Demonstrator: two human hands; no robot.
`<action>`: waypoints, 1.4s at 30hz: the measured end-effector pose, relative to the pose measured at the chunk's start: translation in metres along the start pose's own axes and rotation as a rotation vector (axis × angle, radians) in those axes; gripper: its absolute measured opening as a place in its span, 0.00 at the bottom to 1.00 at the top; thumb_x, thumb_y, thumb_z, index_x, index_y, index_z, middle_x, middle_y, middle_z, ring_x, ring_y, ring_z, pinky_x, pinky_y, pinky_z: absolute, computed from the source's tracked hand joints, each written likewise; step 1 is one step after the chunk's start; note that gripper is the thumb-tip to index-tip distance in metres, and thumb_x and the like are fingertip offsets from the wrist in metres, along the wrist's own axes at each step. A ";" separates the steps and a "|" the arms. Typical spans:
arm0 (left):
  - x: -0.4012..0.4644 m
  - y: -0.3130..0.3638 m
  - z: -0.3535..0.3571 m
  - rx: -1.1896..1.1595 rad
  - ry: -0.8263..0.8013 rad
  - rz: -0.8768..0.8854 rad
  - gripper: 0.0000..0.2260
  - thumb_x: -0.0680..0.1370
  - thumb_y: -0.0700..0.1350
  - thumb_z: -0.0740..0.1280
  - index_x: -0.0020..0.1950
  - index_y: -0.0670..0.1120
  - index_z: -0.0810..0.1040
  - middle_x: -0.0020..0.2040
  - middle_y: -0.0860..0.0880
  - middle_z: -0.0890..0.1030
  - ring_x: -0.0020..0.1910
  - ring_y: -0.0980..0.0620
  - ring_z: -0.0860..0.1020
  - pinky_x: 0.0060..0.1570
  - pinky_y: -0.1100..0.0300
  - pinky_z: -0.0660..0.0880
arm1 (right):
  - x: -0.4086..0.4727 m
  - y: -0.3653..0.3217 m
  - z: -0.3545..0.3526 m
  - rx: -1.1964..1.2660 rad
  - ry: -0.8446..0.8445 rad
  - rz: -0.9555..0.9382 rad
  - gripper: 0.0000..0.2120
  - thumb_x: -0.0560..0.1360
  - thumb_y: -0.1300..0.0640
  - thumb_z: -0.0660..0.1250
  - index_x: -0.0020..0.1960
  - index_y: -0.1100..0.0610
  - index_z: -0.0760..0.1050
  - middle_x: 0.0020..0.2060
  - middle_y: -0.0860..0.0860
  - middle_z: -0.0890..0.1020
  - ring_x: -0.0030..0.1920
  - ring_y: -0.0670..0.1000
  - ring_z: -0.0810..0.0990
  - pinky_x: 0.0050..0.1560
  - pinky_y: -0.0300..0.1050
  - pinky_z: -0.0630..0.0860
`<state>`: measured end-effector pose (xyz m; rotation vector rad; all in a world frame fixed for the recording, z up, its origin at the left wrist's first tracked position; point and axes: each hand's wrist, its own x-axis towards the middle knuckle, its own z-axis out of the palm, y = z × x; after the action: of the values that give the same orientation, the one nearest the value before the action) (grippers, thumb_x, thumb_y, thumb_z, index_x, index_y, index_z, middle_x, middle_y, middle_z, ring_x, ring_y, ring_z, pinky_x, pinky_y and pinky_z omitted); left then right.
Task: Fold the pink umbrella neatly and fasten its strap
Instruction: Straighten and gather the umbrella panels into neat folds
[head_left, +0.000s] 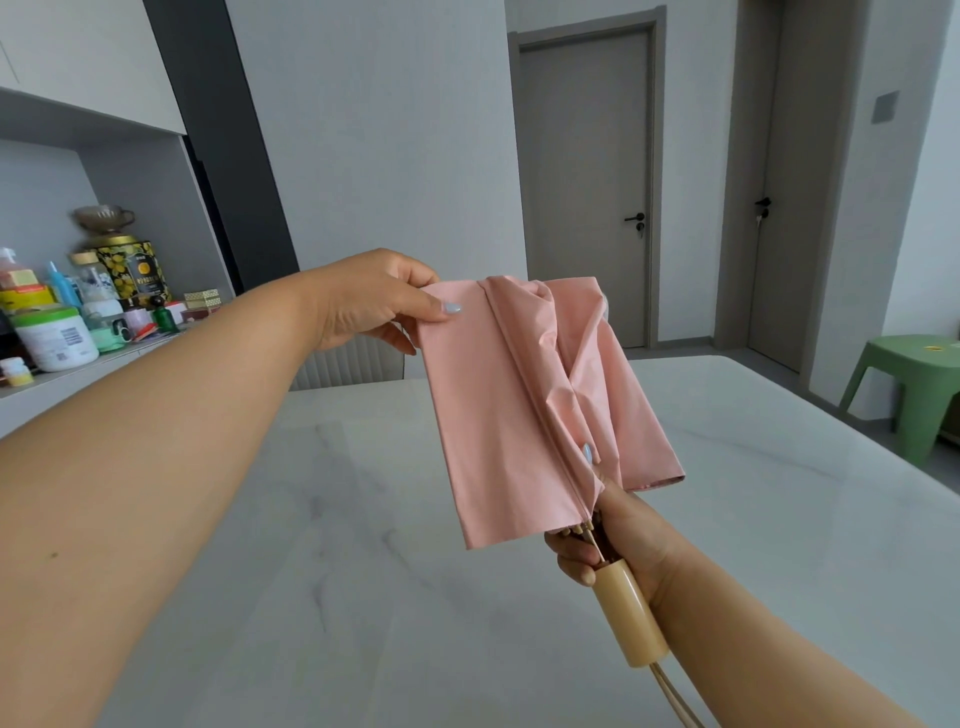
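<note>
The pink umbrella (498, 415) is collapsed and held in the air above the table, its canopy hanging in loose flat panels. My left hand (374, 304) pinches the top left corner of one panel and pulls it out flat. My right hand (618, 540) grips the umbrella at the base of the canopy, just above the cream handle (631, 618), with the thumb pressed on the fabric. A cream wrist cord (675, 696) hangs from the handle. The strap is not visible.
A white marble table (363, 519) spreads below the umbrella. A shelf (31, 384) at the left holds several jars, bottles and tins. A green plastic stool (909, 384) stands at the right. Two grey doors are in the far wall.
</note>
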<state>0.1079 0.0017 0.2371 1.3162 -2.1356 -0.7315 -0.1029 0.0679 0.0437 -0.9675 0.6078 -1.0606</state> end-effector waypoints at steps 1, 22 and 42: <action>-0.001 -0.002 -0.003 -0.056 -0.002 0.008 0.06 0.76 0.42 0.69 0.45 0.39 0.78 0.41 0.43 0.80 0.41 0.49 0.79 0.48 0.55 0.80 | 0.000 0.000 0.000 -0.001 0.006 0.002 0.22 0.74 0.47 0.61 0.25 0.56 0.69 0.19 0.51 0.66 0.17 0.46 0.63 0.18 0.36 0.66; 0.021 -0.042 0.062 -0.459 0.680 -0.319 0.19 0.80 0.56 0.62 0.54 0.40 0.78 0.48 0.43 0.82 0.45 0.44 0.82 0.45 0.52 0.81 | 0.002 0.006 0.002 -0.105 0.200 0.002 0.22 0.64 0.40 0.72 0.36 0.60 0.73 0.28 0.56 0.77 0.20 0.48 0.66 0.22 0.40 0.70; 0.032 -0.032 0.122 -0.780 0.974 -0.051 0.22 0.83 0.59 0.52 0.42 0.47 0.77 0.39 0.51 0.79 0.40 0.53 0.78 0.38 0.62 0.74 | -0.003 0.007 0.011 0.080 -0.202 0.043 0.47 0.60 0.33 0.74 0.61 0.71 0.72 0.46 0.64 0.82 0.20 0.45 0.66 0.20 0.39 0.73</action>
<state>0.0328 -0.0187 0.1331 0.9663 -0.8997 -0.6394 -0.0926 0.0760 0.0429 -0.9733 0.4148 -0.9287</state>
